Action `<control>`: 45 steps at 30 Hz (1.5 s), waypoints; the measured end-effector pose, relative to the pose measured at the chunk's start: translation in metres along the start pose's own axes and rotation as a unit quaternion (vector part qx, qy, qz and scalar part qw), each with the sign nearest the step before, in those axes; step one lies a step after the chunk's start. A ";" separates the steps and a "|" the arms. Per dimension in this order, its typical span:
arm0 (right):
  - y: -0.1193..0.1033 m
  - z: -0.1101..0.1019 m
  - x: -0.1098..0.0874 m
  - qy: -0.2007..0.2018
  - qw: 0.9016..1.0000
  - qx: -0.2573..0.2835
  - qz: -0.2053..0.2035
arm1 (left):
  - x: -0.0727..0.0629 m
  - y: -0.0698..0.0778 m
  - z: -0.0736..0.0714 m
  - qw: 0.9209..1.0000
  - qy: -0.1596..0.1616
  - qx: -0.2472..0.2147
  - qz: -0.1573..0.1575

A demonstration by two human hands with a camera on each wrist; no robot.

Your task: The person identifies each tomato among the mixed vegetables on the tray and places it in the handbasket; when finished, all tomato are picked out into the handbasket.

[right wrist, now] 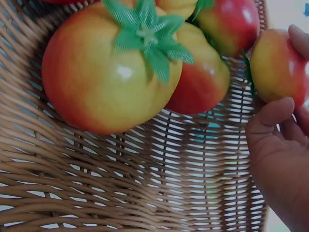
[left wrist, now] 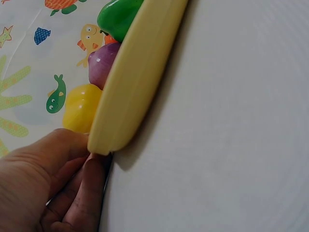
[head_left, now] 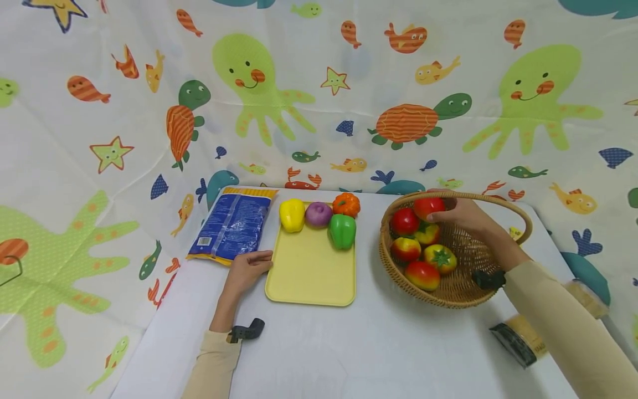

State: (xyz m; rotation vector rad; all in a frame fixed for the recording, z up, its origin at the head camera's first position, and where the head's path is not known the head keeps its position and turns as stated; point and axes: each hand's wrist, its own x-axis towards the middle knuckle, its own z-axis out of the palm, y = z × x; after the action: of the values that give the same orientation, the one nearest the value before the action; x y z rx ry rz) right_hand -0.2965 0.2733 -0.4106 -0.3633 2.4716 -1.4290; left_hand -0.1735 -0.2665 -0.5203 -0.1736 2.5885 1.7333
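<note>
My left hand (head_left: 247, 270) pinches the left edge of a yellow tray (head_left: 309, 277); in the left wrist view the fingertips are at the corner of the tray (left wrist: 135, 82). At the tray's far end sit a yellow bell pepper (head_left: 292, 215), a purple onion (head_left: 318, 214), a small orange pumpkin (head_left: 346, 204) and a green bell pepper (head_left: 342, 231). Over the far side of a wicker basket (head_left: 461, 293), my right hand (head_left: 461, 215) grips a red-and-yellow toy fruit (right wrist: 277, 70). Several more fruits lie in the basket, including a yellow-red tomato (right wrist: 111, 72) with green leaves.
A blue packet (head_left: 234, 224) with yellow ends lies left of the tray. To the right, a brown-and-black packet (head_left: 523, 338) lies partly under my right sleeve. The basket's handle (head_left: 513, 208) arches along its far side. A printed sea-animal cloth (head_left: 319, 127) hangs behind the table.
</note>
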 end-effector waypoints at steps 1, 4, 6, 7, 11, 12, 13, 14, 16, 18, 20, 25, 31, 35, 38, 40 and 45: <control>0.001 0.000 0.000 -0.001 1.000 0.001 -0.001 | 0.000 0.000 0.000 1.000 0.000 0.000 0.000; 0.004 0.000 0.002 -0.005 1.000 0.016 -0.006 | 0.000 0.000 0.000 1.000 -0.001 0.002 0.002; 0.005 -0.001 0.003 -0.009 1.000 0.020 -0.006 | 0.000 0.001 0.000 1.000 0.002 0.005 0.003; 0.005 -0.001 0.003 -0.008 1.000 0.013 -0.003 | 0.001 0.001 0.000 1.000 0.004 0.006 0.003; 0.008 -0.003 0.006 -0.016 1.000 -0.004 0.015 | 0.002 0.000 -0.002 1.000 0.006 0.009 0.005; 0.008 -0.003 0.006 -0.019 1.000 -0.009 0.021 | 0.002 0.000 -0.002 1.000 0.005 0.009 0.005; 0.008 -0.003 0.005 -0.022 0.999 -0.008 0.025 | 0.002 0.000 -0.002 1.000 0.005 0.010 0.004; 0.007 -0.003 0.005 -0.025 0.999 -0.005 0.028 | 0.002 0.000 -0.002 1.000 0.004 0.010 0.004; 0.006 -0.002 0.005 -0.030 0.999 0.004 0.032 | 0.002 0.000 -0.002 1.000 0.005 0.011 0.003; 0.005 -0.002 0.004 -0.035 0.999 0.011 0.035 | 0.002 0.000 -0.001 1.000 0.006 0.010 0.002; 0.005 -0.001 0.003 -0.038 0.999 0.009 0.036 | 0.001 0.000 -0.001 1.000 0.005 0.011 0.001; 0.008 -0.001 0.002 -0.040 0.998 -0.006 0.039 | 0.002 0.000 0.000 1.000 0.005 0.007 0.000; 0.011 -0.001 0.003 -0.031 0.998 -0.006 0.046 | 0.002 -0.002 -0.001 1.000 0.003 0.008 -0.002; 0.010 0.000 0.003 -0.027 0.998 -0.007 0.048 | 0.003 -0.003 0.000 1.000 0.003 0.009 -0.002; 0.008 0.001 0.001 -0.021 0.998 -0.018 0.050 | 0.002 -0.003 0.000 1.000 0.003 0.011 0.000; 0.007 0.001 0.000 -0.020 0.998 -0.027 0.049 | 0.002 -0.003 0.000 1.000 0.004 0.011 0.000; 0.008 0.001 0.002 -0.016 0.998 -0.033 0.043 | 0.001 -0.001 0.001 1.000 0.004 0.008 -0.002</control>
State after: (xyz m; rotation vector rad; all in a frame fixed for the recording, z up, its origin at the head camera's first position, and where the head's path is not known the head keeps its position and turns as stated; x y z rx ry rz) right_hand -0.2983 0.2761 -0.4186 -0.2860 2.4811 -1.3010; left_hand -0.1746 -0.2660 -0.5214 -0.1860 2.6055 1.7141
